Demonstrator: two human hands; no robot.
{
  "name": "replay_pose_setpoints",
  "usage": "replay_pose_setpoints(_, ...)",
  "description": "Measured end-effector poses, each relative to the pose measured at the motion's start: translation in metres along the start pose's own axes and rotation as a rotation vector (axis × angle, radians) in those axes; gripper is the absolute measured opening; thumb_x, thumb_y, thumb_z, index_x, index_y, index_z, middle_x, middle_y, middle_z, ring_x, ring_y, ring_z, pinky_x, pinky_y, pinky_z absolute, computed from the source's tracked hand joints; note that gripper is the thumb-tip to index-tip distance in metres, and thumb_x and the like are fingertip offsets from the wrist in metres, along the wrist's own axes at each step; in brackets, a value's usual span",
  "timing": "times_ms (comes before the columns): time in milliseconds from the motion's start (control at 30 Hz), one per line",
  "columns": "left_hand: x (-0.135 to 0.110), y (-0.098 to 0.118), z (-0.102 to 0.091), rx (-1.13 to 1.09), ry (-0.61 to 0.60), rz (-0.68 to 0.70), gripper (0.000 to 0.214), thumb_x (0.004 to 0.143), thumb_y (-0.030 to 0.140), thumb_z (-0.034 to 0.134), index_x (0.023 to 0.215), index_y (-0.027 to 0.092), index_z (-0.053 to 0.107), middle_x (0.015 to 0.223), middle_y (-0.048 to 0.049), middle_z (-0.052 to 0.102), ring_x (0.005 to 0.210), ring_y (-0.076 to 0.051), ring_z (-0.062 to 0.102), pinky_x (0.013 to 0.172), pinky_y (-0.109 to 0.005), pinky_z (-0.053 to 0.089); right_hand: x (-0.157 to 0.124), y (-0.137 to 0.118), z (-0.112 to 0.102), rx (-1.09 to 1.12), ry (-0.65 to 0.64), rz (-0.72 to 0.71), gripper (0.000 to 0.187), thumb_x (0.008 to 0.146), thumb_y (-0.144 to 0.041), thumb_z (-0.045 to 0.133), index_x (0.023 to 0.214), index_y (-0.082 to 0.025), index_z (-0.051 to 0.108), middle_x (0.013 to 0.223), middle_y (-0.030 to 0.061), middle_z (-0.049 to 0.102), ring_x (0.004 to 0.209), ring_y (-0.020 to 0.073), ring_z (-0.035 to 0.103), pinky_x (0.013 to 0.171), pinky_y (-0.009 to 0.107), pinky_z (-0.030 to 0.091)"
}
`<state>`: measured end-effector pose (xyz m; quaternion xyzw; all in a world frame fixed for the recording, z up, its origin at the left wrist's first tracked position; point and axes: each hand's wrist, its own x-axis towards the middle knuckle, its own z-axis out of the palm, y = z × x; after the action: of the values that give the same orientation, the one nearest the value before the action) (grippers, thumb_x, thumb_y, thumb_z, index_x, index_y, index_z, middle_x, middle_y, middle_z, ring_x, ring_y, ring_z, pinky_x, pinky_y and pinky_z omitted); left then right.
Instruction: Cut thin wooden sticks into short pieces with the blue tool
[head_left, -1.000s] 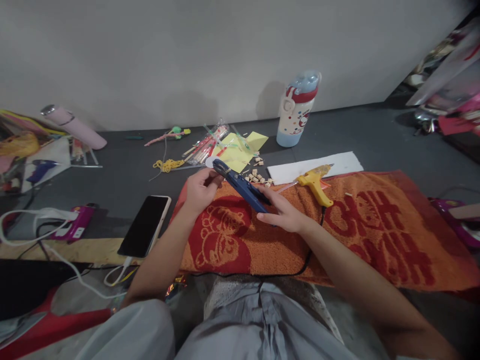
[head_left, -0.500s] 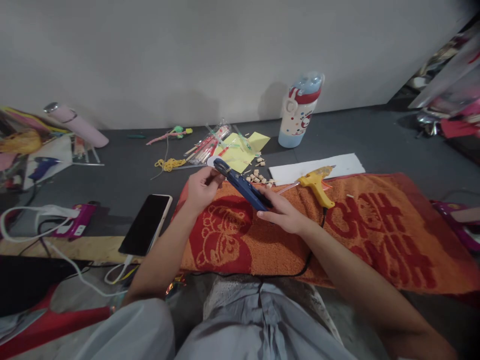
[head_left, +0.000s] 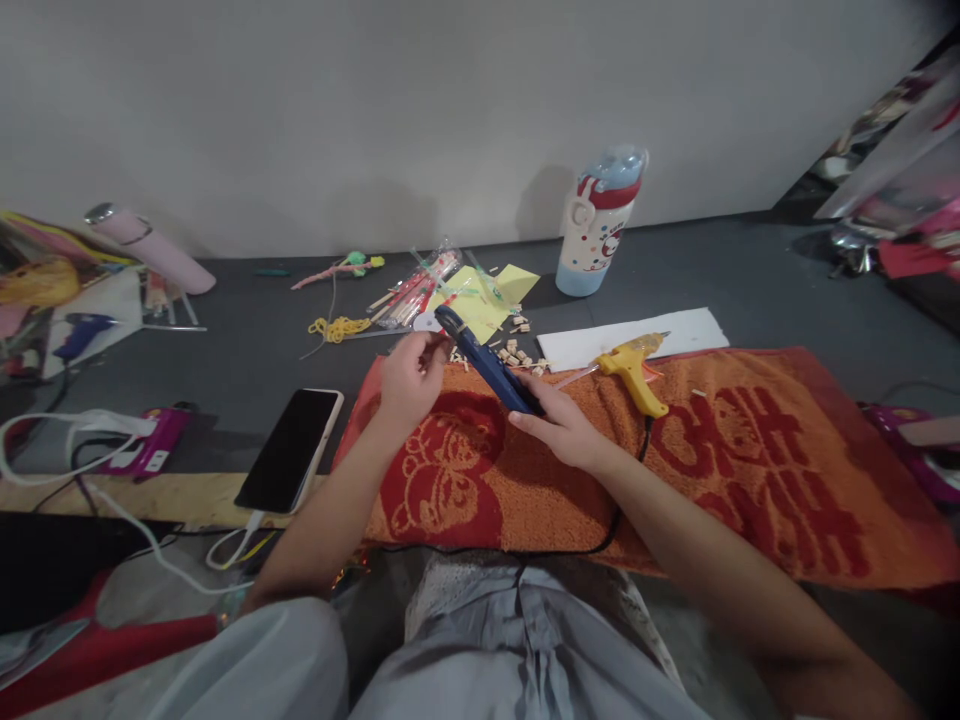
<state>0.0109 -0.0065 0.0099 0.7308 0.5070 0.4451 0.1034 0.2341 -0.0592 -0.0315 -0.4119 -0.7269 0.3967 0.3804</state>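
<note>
My right hand (head_left: 564, 424) is wrapped round a dark blue hand tool (head_left: 491, 371) with long handles, perhaps a cutter. The tool slants up and to the left above the orange towel (head_left: 555, 490). My left hand (head_left: 414, 378) is closed in a pinch just left of the tool's far end; what its fingers hold, if anything, I cannot make out. Behind the hands lie several small cut wood pieces (head_left: 513, 354), and a white disc (head_left: 426, 322) sits beyond the left fingers. To the right, a yellow glue gun (head_left: 634, 372) rests on a white board (head_left: 697, 332) and the towel.
A phone (head_left: 291, 450) lies left of the towel, plugged in by a white cable. A bottle (head_left: 598, 225) stands near the wall. Yellow paper (head_left: 480, 310), wrapped sticks (head_left: 420, 285) and yellow yarn (head_left: 339, 328) lie behind. At far left is a purple power strip (head_left: 156, 443).
My left hand has shifted slightly right and down, and its fingers have come away from the white disc. The blue tool has moved slightly, still in my right hand.
</note>
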Motion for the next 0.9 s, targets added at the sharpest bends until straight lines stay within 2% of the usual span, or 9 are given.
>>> replay_pose_setpoints(67, -0.003, 0.003, 0.003, 0.082, 0.093, 0.103, 0.014, 0.083, 0.032, 0.058, 0.084, 0.018, 0.057, 0.089, -0.0084, 0.063, 0.087, -0.019, 0.057, 0.081, -0.033, 0.045, 0.001, 0.003, 0.003, 0.022, 0.051, 0.038, 0.060, 0.087, -0.053, 0.053, 0.135, -0.017, 0.046, 0.135, 0.0156, 0.056, 0.122, 0.0329, 0.053, 0.106, 0.051, 0.037)
replay_pose_setpoints(133, -0.009, 0.009, 0.008, 0.108, 0.067, 0.168, 0.020, 0.082, 0.035, 0.060, 0.073, 0.019, 0.053, 0.079, -0.0063, 0.060, 0.083, -0.019, 0.055, 0.080, -0.033, 0.044, 0.002, 0.006, 0.005, 0.051, 0.102, 0.074, 0.062, 0.086, -0.056, 0.054, 0.134, -0.017, 0.047, 0.133, 0.0159, 0.057, 0.122, 0.0330, 0.053, 0.106, 0.052, 0.037)
replay_pose_setpoints(200, -0.016, 0.017, 0.013, 0.065, -0.175, 0.151, 0.028, 0.086, 0.038, 0.055, 0.066, 0.020, 0.049, 0.065, -0.0017, 0.054, 0.067, -0.015, 0.052, 0.069, -0.029, 0.043, 0.003, 0.007, 0.007, 0.092, 0.132, 0.083, 0.063, 0.085, -0.059, 0.054, 0.133, -0.019, 0.047, 0.133, 0.0145, 0.057, 0.121, 0.0321, 0.054, 0.105, 0.052, 0.038)
replay_pose_setpoints(267, -0.024, 0.025, 0.018, -0.020, -0.376, 0.058, 0.032, 0.087, 0.044, 0.053, 0.068, 0.019, 0.051, 0.064, -0.0008, 0.055, 0.060, -0.014, 0.050, 0.062, -0.028, 0.042, 0.004, 0.006, 0.009, 0.138, 0.125, 0.073, 0.063, 0.085, -0.061, 0.053, 0.132, -0.019, 0.048, 0.132, 0.0134, 0.058, 0.120, 0.0310, 0.054, 0.105, 0.051, 0.039)
replay_pose_setpoints(367, -0.031, 0.030, 0.025, -0.237, -0.475, -0.096, 0.032, 0.084, 0.050, 0.056, 0.090, 0.018, 0.058, 0.083, -0.0055, 0.065, 0.073, -0.018, 0.060, 0.066, -0.030, 0.048, 0.003, 0.004, 0.012, 0.173, 0.106, 0.055, 0.065, 0.084, -0.062, 0.053, 0.133, -0.020, 0.046, 0.132, 0.0135, 0.058, 0.120, 0.0308, 0.054, 0.105, 0.050, 0.039)
replay_pose_setpoints(433, -0.033, 0.030, 0.029, -0.423, -0.486, -0.161, 0.040, 0.083, 0.050, 0.057, 0.107, 0.018, 0.054, 0.104, -0.0098, 0.066, 0.090, -0.021, 0.063, 0.076, -0.033, 0.051, 0.002, 0.002, 0.013, 0.185, 0.090, 0.044, 0.066, 0.085, -0.062, 0.052, 0.135, -0.020, 0.044, 0.133, 0.0135, 0.056, 0.122, 0.0306, 0.053, 0.106, 0.050, 0.038)
replay_pose_setpoints(500, -0.034, 0.029, 0.033, -0.571, -0.489, -0.204, 0.044, 0.082, 0.051, 0.058, 0.112, 0.018, 0.051, 0.114, -0.0113, 0.063, 0.099, -0.022, 0.063, 0.084, -0.035, 0.052, 0.002, -0.001, 0.013, 0.193, 0.052, 0.026, 0.065, 0.086, -0.061, 0.051, 0.136, -0.019, 0.043, 0.135, 0.0133, 0.055, 0.124, 0.0301, 0.052, 0.108, 0.049, 0.038)
replay_pose_setpoints(700, -0.038, 0.027, 0.042, -0.712, -0.455, -0.345, 0.054, 0.072, 0.058, 0.067, 0.103, 0.018, 0.048, 0.094, -0.0067, 0.064, 0.084, -0.019, 0.063, 0.076, -0.033, 0.053, 0.002, -0.004, 0.015, 0.159, -0.027, 0.002, 0.064, 0.088, -0.059, 0.049, 0.138, -0.019, 0.041, 0.137, 0.0135, 0.054, 0.130, 0.0309, 0.047, 0.111, 0.050, 0.034)
replay_pose_setpoints(900, -0.040, 0.027, 0.045, -0.708, -0.426, -0.359, 0.056, 0.069, 0.060, 0.069, 0.100, 0.018, 0.047, 0.082, -0.0041, 0.062, 0.075, -0.018, 0.061, 0.068, -0.031, 0.051, 0.001, 0.000, 0.017, 0.193, -0.036, -0.012, 0.061, 0.089, -0.054, 0.051, 0.138, -0.019, 0.040, 0.136, 0.0132, 0.054, 0.128, 0.0290, 0.050, 0.110, 0.047, 0.036)
